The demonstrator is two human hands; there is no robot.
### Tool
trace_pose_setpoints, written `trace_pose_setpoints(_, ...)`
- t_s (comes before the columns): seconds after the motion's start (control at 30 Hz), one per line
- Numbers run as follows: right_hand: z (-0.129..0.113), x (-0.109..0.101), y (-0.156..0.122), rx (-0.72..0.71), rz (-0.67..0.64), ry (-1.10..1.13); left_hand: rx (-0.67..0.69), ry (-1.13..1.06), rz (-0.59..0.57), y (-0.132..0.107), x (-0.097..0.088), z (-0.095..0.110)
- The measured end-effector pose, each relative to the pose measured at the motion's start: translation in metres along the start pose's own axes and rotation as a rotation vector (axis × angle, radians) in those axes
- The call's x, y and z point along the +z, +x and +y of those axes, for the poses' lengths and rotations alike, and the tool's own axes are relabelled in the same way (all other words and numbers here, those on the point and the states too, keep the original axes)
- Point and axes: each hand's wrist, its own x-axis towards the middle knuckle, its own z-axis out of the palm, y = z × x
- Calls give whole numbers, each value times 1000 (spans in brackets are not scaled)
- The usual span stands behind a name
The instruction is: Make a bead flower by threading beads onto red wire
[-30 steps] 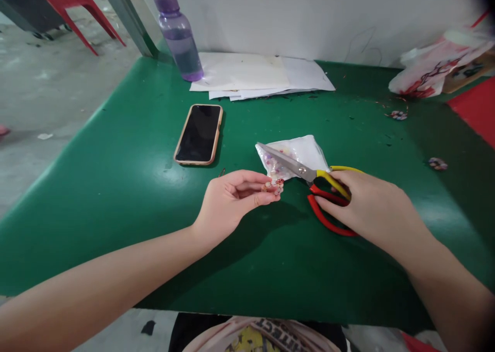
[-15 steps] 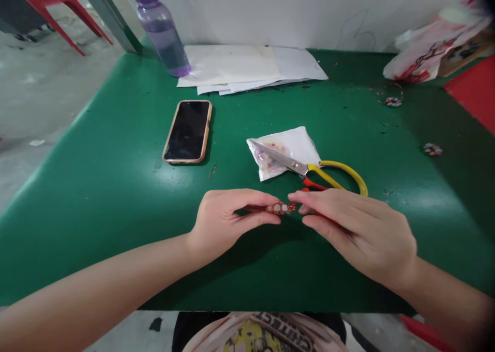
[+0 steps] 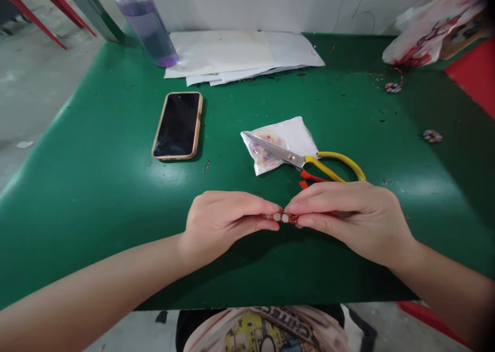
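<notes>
A short beaded piece (image 3: 283, 217) with pale and red beads hangs between my two hands just above the green table (image 3: 116, 197). My left hand (image 3: 224, 220) pinches its left end with thumb and fingers closed. My right hand (image 3: 348, 218) pinches the right end in the same way. Right behind my hands lie scissors (image 3: 309, 162) with yellow and red handles, their blade resting on a small clear bag of beads (image 3: 278, 143).
A phone (image 3: 178, 126) lies face up to the left. At the back stand a purple bottle (image 3: 145, 21) and a stack of white papers (image 3: 235, 55). A printed plastic bag (image 3: 429, 37) sits at the back right, with small beaded pieces (image 3: 432, 135) near it.
My right hand let go of the scissors and came to the beaded piece. Both hands drew toward me and now pinch it at either end.
</notes>
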Motion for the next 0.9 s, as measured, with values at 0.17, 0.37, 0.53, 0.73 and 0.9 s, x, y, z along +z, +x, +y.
trace_pose_setpoints(0.17,-2,-1,0,-33,10,-95,-57,-92,15,1,2,0)
trace_pose_setpoints(0.37,-4,-2,1,-32,18,-137,-70,-113,11,-1,3,-2)
trace_pose_setpoints(0.53,0,-4,-2,49,-29,-80,-111,-192,-7,-1,5,-2)
trace_pose_setpoints(0.73,0,-4,-3,255,-65,-9,-218,-309,-62,1,6,-1)
trace_pose_setpoints(0.9,0,-1,-3,338,-61,24,-365,-407,-106,3,9,0)
